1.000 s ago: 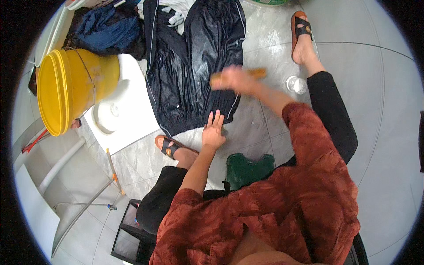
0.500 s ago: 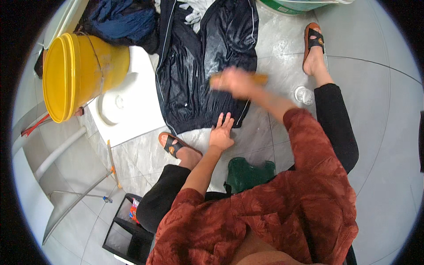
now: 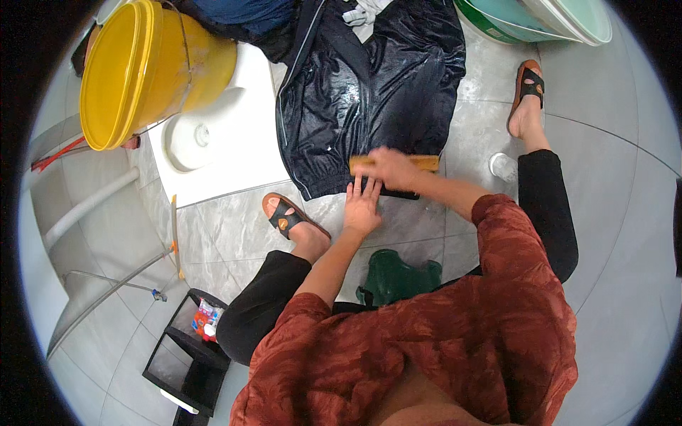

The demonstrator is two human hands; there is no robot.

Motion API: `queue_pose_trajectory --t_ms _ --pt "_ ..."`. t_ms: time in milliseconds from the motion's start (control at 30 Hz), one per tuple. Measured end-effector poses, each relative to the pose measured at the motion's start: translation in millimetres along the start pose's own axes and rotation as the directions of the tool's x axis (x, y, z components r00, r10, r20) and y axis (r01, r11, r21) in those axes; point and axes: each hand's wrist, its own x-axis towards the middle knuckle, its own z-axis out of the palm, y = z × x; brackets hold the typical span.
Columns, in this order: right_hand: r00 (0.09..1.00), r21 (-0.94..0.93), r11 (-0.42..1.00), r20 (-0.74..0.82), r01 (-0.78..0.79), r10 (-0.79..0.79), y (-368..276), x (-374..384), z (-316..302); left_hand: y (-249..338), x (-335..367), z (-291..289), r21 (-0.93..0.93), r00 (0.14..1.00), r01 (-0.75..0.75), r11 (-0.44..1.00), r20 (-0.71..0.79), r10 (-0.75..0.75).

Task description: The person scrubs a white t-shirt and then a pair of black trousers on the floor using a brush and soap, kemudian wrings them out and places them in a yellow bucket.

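Note:
Wet black track pants (image 3: 398,85) with white side piping lie spread on the floor, the gathered waistband towards me. My right hand (image 3: 389,167) is closed around a long yellow-brown wooden scrubbing brush (image 3: 424,163), which lies across the fabric just above the waistband. Its bristles are hidden underneath. At the waistband's near edge, my left hand (image 3: 363,213) rests flat with fingers stretched out, holding nothing. Its fingertips come close to the brush. White suds show on the wet cloth.
Left of the pants is a white squat toilet (image 3: 249,135) with a tilted yellow bucket (image 3: 163,64) over it. Dark blue clothing (image 3: 249,14) is heaped behind. A green-and-white tub (image 3: 490,21), a clear plastic cup (image 3: 504,167), a dark green stool (image 3: 398,277) and a black rack (image 3: 192,369) stand around me.
My right hand has drawn the brush towards me, from higher on the pants down to near the waistband. The left hand stays at the waistband. The whole view has shifted slightly.

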Motion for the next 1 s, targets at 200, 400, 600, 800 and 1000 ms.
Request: queue_pose_trajectory --t_ms 200,400,600,800,1000 --pt "0.875 -0.268 0.879 -0.402 -0.394 0.269 94 63 -87 -17 -7 11 -0.094 0.995 0.011 0.996 0.101 -0.001" --pt "0.918 -0.282 0.928 -0.375 -0.245 0.128 38 76 -52 1 9 7 -0.129 0.981 -0.041 0.991 0.185 0.065" --pt "0.97 -0.341 0.909 0.125 0.239 -0.208 8 69 -5 6 0 8 -0.179 0.982 -0.095 0.979 0.144 0.122" --pt "0.91 -0.475 0.795 -0.353 -0.377 0.22 98 121 -120 4 11 9 -0.246 0.973 -0.043 0.968 0.211 0.097" --pt "0.931 -0.269 0.956 -0.364 -0.119 0.014 51 101 -66 -26 -2 4 -0.049 0.975 0.08 0.996 -0.205 -0.088"
